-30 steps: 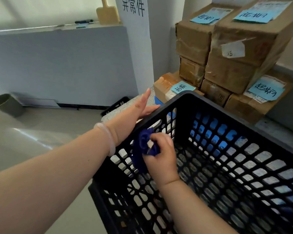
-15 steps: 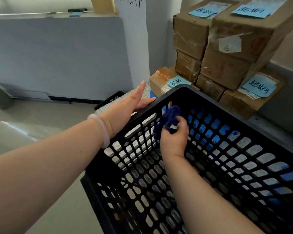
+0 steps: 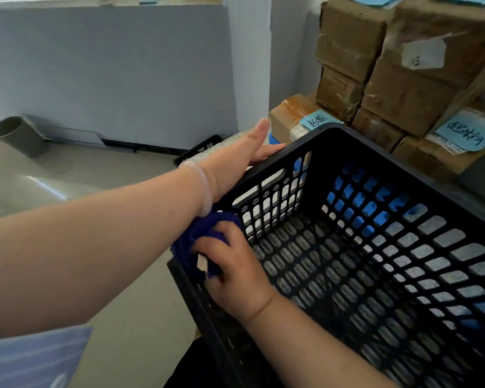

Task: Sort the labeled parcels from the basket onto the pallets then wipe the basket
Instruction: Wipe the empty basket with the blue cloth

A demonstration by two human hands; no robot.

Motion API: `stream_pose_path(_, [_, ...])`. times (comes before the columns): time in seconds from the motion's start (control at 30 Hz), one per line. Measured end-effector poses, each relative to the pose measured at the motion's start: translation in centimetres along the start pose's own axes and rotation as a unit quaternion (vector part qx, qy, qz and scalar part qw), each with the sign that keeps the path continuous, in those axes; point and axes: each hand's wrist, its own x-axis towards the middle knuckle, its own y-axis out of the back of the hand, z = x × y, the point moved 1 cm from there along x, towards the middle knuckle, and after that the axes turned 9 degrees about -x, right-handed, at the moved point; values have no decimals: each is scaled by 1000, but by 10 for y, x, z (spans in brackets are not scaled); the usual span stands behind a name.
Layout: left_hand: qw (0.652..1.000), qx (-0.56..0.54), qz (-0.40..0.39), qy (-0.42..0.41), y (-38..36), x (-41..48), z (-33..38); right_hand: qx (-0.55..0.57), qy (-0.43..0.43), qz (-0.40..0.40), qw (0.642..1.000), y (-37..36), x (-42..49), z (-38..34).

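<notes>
A black perforated plastic basket fills the lower right, tilted toward me, with nothing inside it. My left hand rests on the outside of its left rim, fingers straight, a pale bangle on the wrist. My right hand grips a bunched dark blue cloth and presses it on the inner left wall near the near-left corner. Brown cardboard parcels with blue handwritten labels are stacked at the upper right behind the basket.
A second black crate edge and a speckled slab lie beyond my left hand. A grey pipe lies on the floor at the far left. A grey partition wall and white column stand behind. Blue pallet shows through the basket holes.
My right hand has drawn the blue cloth back along the basket's left wall from near the far corner to the near-left corner. My left hand stays on the rim.
</notes>
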Motion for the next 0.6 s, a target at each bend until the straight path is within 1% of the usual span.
stream_pose_path(0.07, [1000,-3,1,3,-1,-1,1,-50,12,-54,997,-5,-14,25])
stream_pose_path(0.17, [1000,11,6,-3,-1,-1,0,-118,-10,-127,985,-14,-34,46])
stream_pose_path(0.3, [1000,9,-5,-8,1,-1,0,-134,-31,-148,979,-17,-39,50])
stream_pose_path(0.37, [1000,10,-18,0,1,0,0,-87,-72,-142,983,-14,-39,48])
stream_pose_path(0.4, [1000,11,-18,-1,1,1,0,-44,-112,-126,985,-9,-39,46])
stream_pose_path(0.43, [1000,17,-17,-2,1,1,-1,-2,-157,-88,984,-2,-38,45])
stream_pose_path(0.47, [1000,23,-15,-4,1,1,-2,40,-210,-31,976,8,-37,44])
stream_pose_path(0.5, [1000,24,-15,-3,1,1,-2,86,-272,30,958,20,-32,41])
stream_pose_path(0.53, [1000,20,-15,-4,1,1,-2,137,-338,94,926,32,-26,40])
stream_pose_path(0.6, [1000,7,-18,-3,0,2,-2,212,-438,223,845,57,-11,49])
